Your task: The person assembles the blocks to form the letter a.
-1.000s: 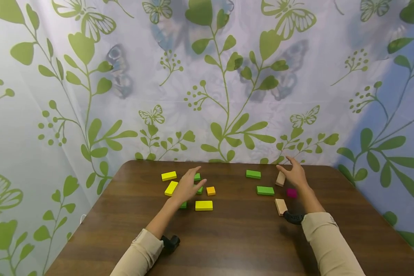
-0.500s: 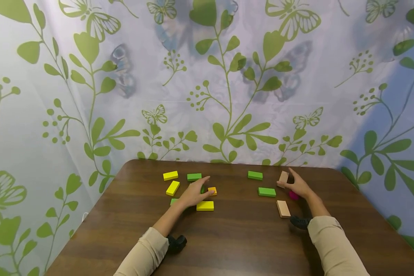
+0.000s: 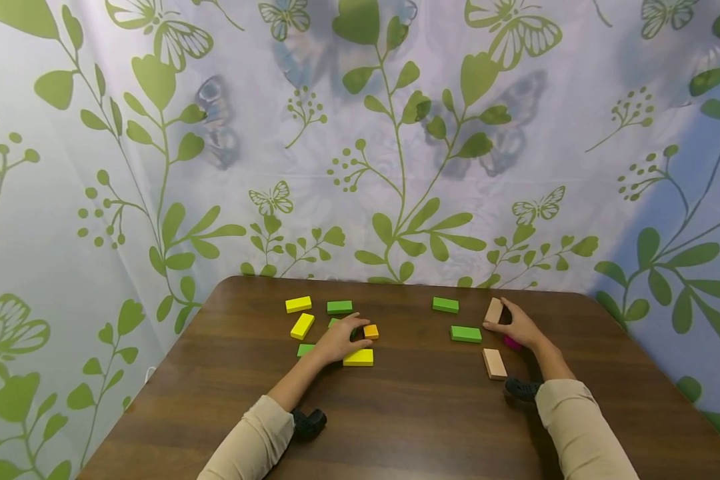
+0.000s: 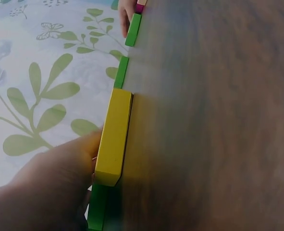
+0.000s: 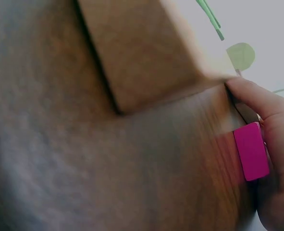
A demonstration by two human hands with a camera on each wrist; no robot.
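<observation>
My left hand (image 3: 336, 340) is low over the left group of blocks, thumb and fingers spread in a curve. An orange block (image 3: 371, 331) lies right at its fingertips, and a green block (image 3: 333, 323) is partly hidden under the hand. A yellow block (image 3: 358, 358) sits just in front of the thumb; it looms large in the left wrist view. My right hand (image 3: 522, 328) has thumb and finger at opposite sides of a plain wooden block (image 3: 493, 311), pinching it. Below that hand a magenta block (image 3: 513, 343) is partly covered. Another wooden block (image 3: 495, 364) lies nearer.
Two yellow blocks (image 3: 299, 305) and more green blocks (image 3: 339, 307) lie around the left hand. Two green blocks (image 3: 465, 334) are left of the right hand. A patterned curtain (image 3: 312, 200) hangs behind the brown table (image 3: 408, 420).
Both hands have lowered toward the blocks. The left has moved right to the orange block, uncovering a green block behind; the right has closed in around the far wooden block.
</observation>
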